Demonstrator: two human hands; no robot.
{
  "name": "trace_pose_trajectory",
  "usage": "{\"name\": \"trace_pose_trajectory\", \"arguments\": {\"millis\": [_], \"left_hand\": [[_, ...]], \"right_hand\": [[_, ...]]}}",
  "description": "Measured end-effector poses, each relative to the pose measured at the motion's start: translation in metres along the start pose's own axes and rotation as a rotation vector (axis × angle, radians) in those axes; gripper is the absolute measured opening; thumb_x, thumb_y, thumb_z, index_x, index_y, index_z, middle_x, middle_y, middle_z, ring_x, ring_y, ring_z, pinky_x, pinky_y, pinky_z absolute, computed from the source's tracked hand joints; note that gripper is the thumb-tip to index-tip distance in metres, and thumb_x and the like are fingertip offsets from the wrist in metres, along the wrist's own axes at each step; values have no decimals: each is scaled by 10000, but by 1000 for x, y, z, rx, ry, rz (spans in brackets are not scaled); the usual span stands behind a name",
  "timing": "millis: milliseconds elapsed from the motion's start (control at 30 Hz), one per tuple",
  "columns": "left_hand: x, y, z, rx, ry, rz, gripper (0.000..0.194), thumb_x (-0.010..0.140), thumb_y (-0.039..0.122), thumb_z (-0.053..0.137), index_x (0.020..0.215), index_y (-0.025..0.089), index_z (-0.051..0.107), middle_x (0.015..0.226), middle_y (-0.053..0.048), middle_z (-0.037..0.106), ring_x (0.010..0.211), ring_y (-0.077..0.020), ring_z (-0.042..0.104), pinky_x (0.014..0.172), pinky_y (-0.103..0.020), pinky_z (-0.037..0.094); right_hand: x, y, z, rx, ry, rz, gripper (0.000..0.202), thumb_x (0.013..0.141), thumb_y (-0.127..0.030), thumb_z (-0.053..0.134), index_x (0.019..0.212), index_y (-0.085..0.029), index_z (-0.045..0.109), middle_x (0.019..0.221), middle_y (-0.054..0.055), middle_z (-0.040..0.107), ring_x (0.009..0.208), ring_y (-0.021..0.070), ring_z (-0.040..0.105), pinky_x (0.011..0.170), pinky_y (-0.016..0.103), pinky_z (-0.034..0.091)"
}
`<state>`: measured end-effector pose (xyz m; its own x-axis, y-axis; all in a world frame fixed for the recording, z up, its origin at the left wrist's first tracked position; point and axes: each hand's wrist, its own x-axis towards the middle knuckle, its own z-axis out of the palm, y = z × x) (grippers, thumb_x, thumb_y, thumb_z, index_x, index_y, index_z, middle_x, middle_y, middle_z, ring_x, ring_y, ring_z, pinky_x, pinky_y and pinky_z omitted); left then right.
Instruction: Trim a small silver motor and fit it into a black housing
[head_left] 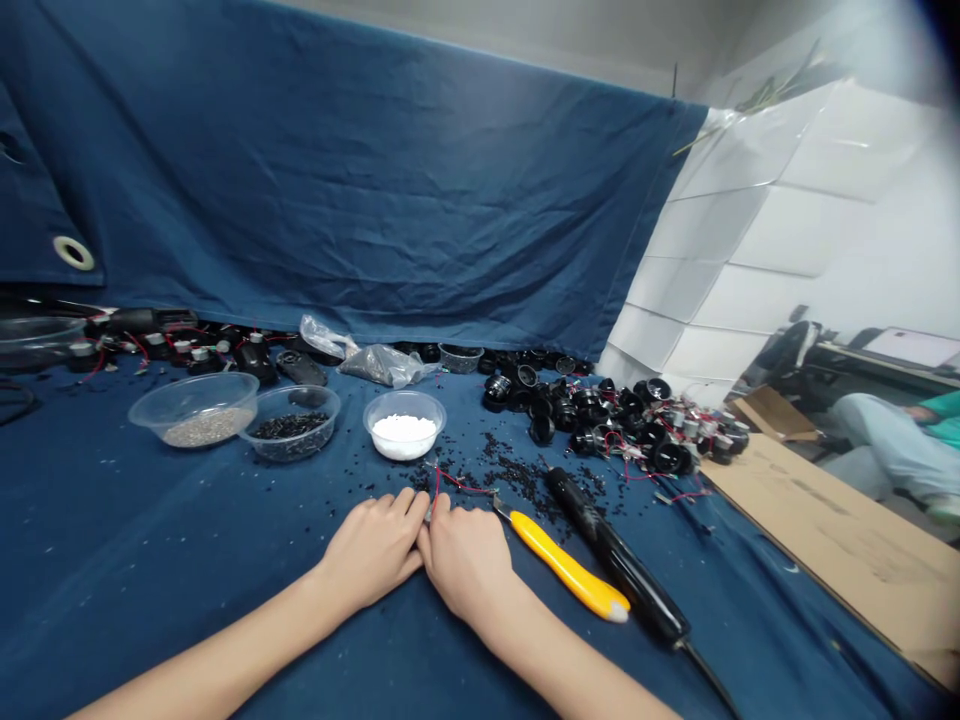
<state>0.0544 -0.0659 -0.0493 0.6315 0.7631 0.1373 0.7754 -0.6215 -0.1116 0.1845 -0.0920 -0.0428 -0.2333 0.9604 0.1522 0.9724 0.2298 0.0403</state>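
Note:
My left hand [375, 545] and my right hand [465, 555] rest side by side on the blue cloth [150, 560], their fingertips pressed together. Between the fingertips sits a small part with thin red wires [450, 480] running out from it; the part itself is mostly hidden by my fingers. A yellow-handled tool [566, 570] lies just right of my right hand. Beside that lies a black electric screwdriver [611, 550] with a cord. Small black bits [517, 475] are scattered just beyond my hands.
Three clear bowls stand ahead: grey bits [196, 410], black bits [294, 422], white bits [405, 425]. A pile of black round parts with red wires [615, 415] lies at right. Plastic bags [382, 362] sit behind. Cardboard [832, 545] covers the right edge. Another person [896, 440] sits far right.

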Motion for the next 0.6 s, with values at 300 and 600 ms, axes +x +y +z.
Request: {"name": "trace_pose_trajectory", "arguments": {"millis": [300,600], "left_hand": [[3,-7,4,20,-15,15,271,861,200,473,1108,131,560,959,-107,639,811,-307,661,662,-435,549],[2,-6,7,18,-22,4,219,881,185,453,1053,114,567,950,-126,642,833,-294,660,689,-407,546]], "right_hand": [[4,-4,-4,-6,0,-46,204,930,-186,441,913,-105,627,767,125,678,645,277,702,534,376,545],[6,-5,-7,14,-30,-63,181,920,-166,448,929,-101,616,786,124,674,675,267,708,562,359,547]]}}
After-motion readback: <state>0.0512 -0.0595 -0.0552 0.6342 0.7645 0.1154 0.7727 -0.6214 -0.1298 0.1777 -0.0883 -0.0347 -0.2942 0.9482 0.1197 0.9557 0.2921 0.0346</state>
